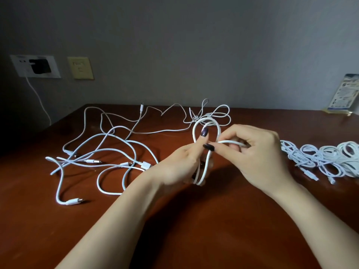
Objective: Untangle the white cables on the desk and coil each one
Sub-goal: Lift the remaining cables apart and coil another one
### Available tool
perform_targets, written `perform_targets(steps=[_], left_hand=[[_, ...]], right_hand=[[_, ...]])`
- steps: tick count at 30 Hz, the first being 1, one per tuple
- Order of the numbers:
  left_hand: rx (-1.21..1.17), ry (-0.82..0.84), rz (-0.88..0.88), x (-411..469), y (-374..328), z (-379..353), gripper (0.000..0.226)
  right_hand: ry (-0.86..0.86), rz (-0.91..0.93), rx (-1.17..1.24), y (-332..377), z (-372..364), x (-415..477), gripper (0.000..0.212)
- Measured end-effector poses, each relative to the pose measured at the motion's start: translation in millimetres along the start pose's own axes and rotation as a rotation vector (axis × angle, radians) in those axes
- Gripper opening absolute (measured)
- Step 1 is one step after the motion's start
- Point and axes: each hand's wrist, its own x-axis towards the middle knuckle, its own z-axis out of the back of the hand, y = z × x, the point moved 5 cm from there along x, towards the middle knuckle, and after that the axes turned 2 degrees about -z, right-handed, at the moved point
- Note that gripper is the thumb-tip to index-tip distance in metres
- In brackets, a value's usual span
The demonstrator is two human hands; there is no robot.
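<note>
Above the brown desk [223, 220] my left hand [182, 164] grips a white cable [203, 171] folded into a long upright loop. My right hand [258, 152] pinches a free stretch of that same cable and holds it across the loop near its top. A tangle of loose white cables [108, 152] spreads over the desk to the left, plug ends lying among them. More thin looped cable [211, 115] lies behind my hands. A row of coiled white cables [326, 160] sits at the right edge.
On the wall at the left are a white socket plate with a black charger [39, 66] and a yellowish plate [80, 67]. A white lead hangs from the charger. A printed card in a stand [343, 94] is at the back right.
</note>
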Motion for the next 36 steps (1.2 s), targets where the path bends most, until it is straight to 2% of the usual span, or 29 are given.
perform_targets(steps=[4, 6, 8, 11, 13, 15, 18, 20, 23, 25, 29, 33, 36], left_hand=[[-0.195, 0.077, 0.198, 1.7, 3.3, -14.5, 0.051], [-0.263, 0.137, 0.257, 0.5, 2.5, -20.7, 0.056], [-0.29, 0.137, 0.234, 3.7, -5.4, -23.9, 0.064], [-0.399, 0.071, 0.09, 6.5, -21.6, -24.1, 0.067], [-0.436, 0.08, 0.138, 7.5, -18.0, -27.8, 0.084], [-0.263, 0.125, 0.146, 1.9, -12.9, -32.2, 0.085], [-0.026, 0.142, 0.137, -1.4, -16.3, -30.7, 0.059], [0.086, 0.232, 0.147, -4.8, -15.5, -28.2, 0.046], [0.106, 0.417, 0.094, -16.6, -9.6, -23.3, 0.024], [0.111, 0.441, 0.096, -18.3, -7.5, -19.6, 0.01], [-0.018, 0.4, 0.109, -15.1, -9.0, -17.7, 0.023], [0.03, 0.351, 0.068, -14.0, -9.1, -14.9, 0.037], [-0.007, 0.342, 0.066, -14.5, -9.9, -14.0, 0.024]], right_hand=[[0.078, -0.184, 0.094, -14.0, -3.7, 0.7, 0.019], [0.092, -0.238, 0.133, -17.6, -4.1, 1.0, 0.019], [0.096, -0.28, 0.156, -19.5, -4.1, 1.8, 0.019], [0.117, -0.308, 0.142, -22.3, -4.4, 1.2, 0.021], [0.129, -0.287, 0.071, -22.4, -4.6, -0.6, 0.023], [0.141, -0.262, -0.028, -22.1, -4.8, -2.5, 0.025], [0.138, -0.169, -0.144, -18.7, -1.9, -3.1, 0.025], [0.116, -0.061, -0.22, -11.6, 0.6, -2.1, 0.027], [0.104, 0.047, -0.36, -1.7, 0.2, -0.8, 0.033], [0.121, 0.107, -0.423, 1.7, -2.5, -0.8, 0.029], [0.065, 0.167, -0.411, 2.7, -0.9, -0.3, 0.031], [-0.034, 0.192, -0.409, 0.3, -0.2, -0.6, 0.031], [-0.082, 0.166, -0.352, -1.1, 1.3, -1.2, 0.032]])
